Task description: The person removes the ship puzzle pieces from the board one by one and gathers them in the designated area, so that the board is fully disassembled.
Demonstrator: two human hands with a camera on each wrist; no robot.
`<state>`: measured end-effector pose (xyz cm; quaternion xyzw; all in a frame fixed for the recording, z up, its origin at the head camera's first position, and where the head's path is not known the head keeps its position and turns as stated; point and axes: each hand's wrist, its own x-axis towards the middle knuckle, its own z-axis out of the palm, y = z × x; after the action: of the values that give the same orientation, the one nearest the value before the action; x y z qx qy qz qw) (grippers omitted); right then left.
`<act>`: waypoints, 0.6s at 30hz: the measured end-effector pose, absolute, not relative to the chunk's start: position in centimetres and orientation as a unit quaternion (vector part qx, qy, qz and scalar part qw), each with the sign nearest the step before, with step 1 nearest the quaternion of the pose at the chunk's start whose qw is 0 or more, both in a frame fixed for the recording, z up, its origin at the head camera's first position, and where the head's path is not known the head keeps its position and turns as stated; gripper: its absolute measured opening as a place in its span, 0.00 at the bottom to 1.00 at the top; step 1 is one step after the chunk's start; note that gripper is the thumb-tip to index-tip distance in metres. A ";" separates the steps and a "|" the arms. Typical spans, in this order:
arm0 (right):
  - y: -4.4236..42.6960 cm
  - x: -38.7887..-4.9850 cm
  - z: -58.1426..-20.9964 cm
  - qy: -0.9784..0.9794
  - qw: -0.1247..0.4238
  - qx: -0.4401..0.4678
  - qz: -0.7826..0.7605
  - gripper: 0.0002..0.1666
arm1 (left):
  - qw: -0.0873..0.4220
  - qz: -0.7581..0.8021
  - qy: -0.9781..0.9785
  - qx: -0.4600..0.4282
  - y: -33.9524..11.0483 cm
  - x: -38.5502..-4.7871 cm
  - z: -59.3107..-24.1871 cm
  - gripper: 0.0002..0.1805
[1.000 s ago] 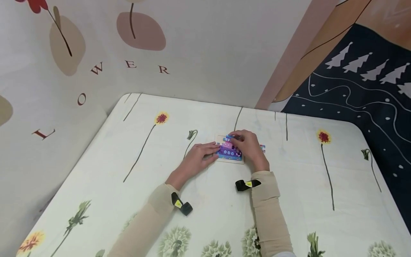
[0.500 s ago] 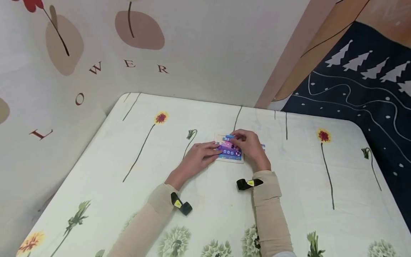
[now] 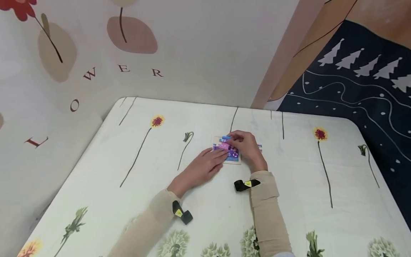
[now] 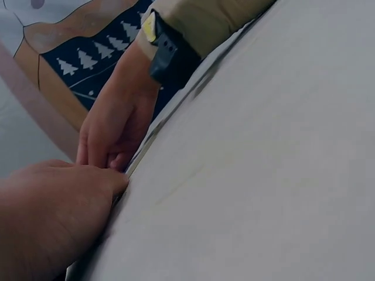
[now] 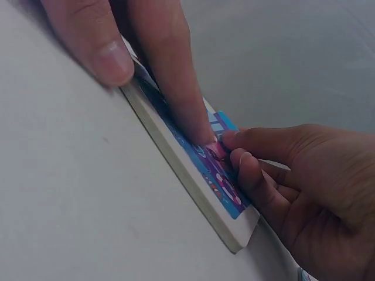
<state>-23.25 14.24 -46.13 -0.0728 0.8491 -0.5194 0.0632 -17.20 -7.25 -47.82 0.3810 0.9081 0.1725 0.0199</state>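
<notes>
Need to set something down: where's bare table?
Free: table between left forearm and right forearm; also from right forearm out to the rightmost red flower print. Crowded: puzzle board, under left hand and right hand; half-hidden item alongside.

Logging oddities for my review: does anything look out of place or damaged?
One mild oddity: a colourful item, perhaps a loose piece, lies off the board, apart from the boat picture and partly hidden by the right hand. No damage shows.
</notes>
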 end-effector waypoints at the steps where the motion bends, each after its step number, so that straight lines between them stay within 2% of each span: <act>1: 14.2 -23.2 -46.2 0.850 0.063 -0.072 -0.519 0.11 | 0.027 0.171 0.907 0.384 -7.0 -17.1 -47.8 0.28; 8: 14.2 -23.1 -46.1 0.859 0.074 -0.073 -0.501 0.14 | 0.051 0.130 0.913 0.384 -6.2 -16.6 -48.0 0.31; 18: 14.3 -23.2 -46.1 0.847 0.061 -0.057 -0.525 0.10 | 0.039 0.116 0.912 0.391 -6.2 -16.9 -47.9 0.31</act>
<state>-23.24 14.34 -46.05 -0.0565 0.8472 -0.5247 0.0613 -16.92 -6.18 -47.88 0.3907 0.9124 0.1158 0.0388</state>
